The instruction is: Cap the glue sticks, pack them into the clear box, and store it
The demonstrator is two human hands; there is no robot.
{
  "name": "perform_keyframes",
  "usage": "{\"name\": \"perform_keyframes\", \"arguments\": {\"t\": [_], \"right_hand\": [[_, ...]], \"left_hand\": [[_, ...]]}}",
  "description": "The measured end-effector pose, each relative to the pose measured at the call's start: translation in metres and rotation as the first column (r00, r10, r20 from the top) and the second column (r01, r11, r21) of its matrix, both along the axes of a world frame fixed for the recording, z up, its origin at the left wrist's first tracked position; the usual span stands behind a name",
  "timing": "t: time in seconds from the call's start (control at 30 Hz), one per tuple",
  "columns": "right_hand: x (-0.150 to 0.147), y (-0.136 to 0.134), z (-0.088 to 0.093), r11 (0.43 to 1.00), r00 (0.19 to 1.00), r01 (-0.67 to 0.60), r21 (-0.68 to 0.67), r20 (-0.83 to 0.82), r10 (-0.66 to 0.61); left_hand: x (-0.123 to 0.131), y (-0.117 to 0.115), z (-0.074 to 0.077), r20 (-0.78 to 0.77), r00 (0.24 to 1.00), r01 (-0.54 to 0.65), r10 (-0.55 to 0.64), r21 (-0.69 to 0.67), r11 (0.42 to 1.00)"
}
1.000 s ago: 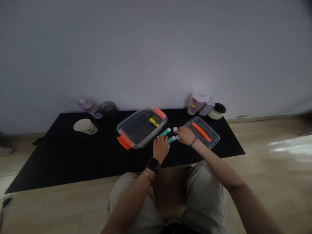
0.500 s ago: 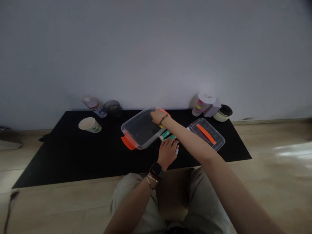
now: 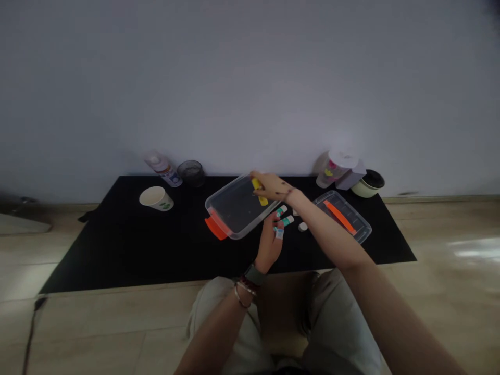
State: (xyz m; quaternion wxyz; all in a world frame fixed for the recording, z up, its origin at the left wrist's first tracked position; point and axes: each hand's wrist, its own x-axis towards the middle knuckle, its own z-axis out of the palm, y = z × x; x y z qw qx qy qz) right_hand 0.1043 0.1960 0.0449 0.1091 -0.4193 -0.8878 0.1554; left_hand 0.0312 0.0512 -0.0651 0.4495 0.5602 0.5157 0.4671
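- Plain grey wall rises behind a long black surface, with a pale floor around it
- On the person's right hand, the fingers are closed on a yellow tube, pinching it near its upper end
- That yellow tube is tilted, at the right end of a clear container with an orange clip; whether it touches the container's bottom or hangs just above it, I cannot tell
- For good handling here, the pinch should probably be light but sure, since a smooth round body could roll or twist between fingertips; keeping the wrist above the rim would help avoid knocking the wall
- Near the container's front right corner, the left hand is at two green tubes with white ends; its fingers touch them, but how firmly they close is hidden
- Holding that left hand low and steady seems wise, so both tubes stay together and neither rolls off
- Between those tubes and a clear lid with an orange handle lies a loose white cap, just under the right forearm; a careless elbow drop might brush it
- Farther left stand a paper cup, a bottle and a dark glass, well apart from both hands
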Motion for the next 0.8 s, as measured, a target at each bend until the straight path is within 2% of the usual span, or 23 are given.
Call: {"name": "perform_keyframes", "arguments": {"t": [0.1,0.13,0.2,0.3,0.37,0.47,0.57,0.63,0.7,0.73,0.77,0.8], "right_hand": [[0.052,-0.038,0.006,0.974,0.945,0.226,0.025,-0.248,-0.212],[0.067,-0.056,0.004,0.959,0.917,0.281,-0.027,-0.288,-0.277],[0.089,-0.092,-0.008,0.925,0.878,0.335,-0.178,-0.297,-0.375],[0.101,-0.135,-0.033,0.872,0.838,0.366,-0.326,-0.293,-0.461],[0.103,-0.152,-0.048,0.846,0.797,0.406,-0.345,-0.318,-0.513],[0.111,-0.164,-0.059,0.827,0.754,0.449,-0.339,-0.352,-0.554],[0.135,-0.166,-0.056,0.806,0.704,0.494,-0.325,-0.394,-0.590],[0.163,-0.161,-0.048,0.782,0.655,0.543,-0.306,-0.429,-0.622],[0.197,-0.152,-0.039,0.742,0.581,0.611,-0.274,-0.481,-0.656],[0.212,-0.146,-0.036,0.714,0.533,0.653,-0.252,-0.518,-0.669],[0.224,-0.140,-0.036,0.694,0.491,0.686,-0.220,-0.564,-0.664],[0.232,-0.134,-0.038,0.708,0.518,0.680,-0.190,-0.558,-0.648]], "left_hand": [[0.002,-0.007,0.007,0.104,0.994,-0.025,0.025,-0.002,1.000],[0.004,-0.010,0.007,0.147,0.989,0.011,-0.008,-0.018,1.000],[0.009,-0.017,0.006,0.251,0.959,0.162,-0.132,-0.105,0.981],[0.018,-0.027,0.004,0.390,0.866,0.432,-0.311,-0.273,0.860],[0.022,-0.033,0.006,0.410,0.837,0.509,-0.362,-0.342,0.790],[0.023,-0.038,0.016,0.437,0.784,0.603,-0.441,-0.371,0.706],[0.019,-0.043,0.025,0.558,0.669,0.729,-0.490,-0.366,0.579],[0.010,-0.049,0.023,0.627,0.603,0.790,-0.494,-0.379,0.482],[-0.003,-0.055,0.013,0.640,0.576,0.815,-0.508,-0.404,0.415],[-0.009,-0.057,0.007,0.616,0.589,0.807,-0.522,-0.420,0.415],[-0.016,-0.057,0.001,0.566,0.627,0.779,-0.535,-0.444,0.443],[-0.021,-0.055,-0.004,0.476,0.693,0.721,-0.542,-0.482,0.498]]}}
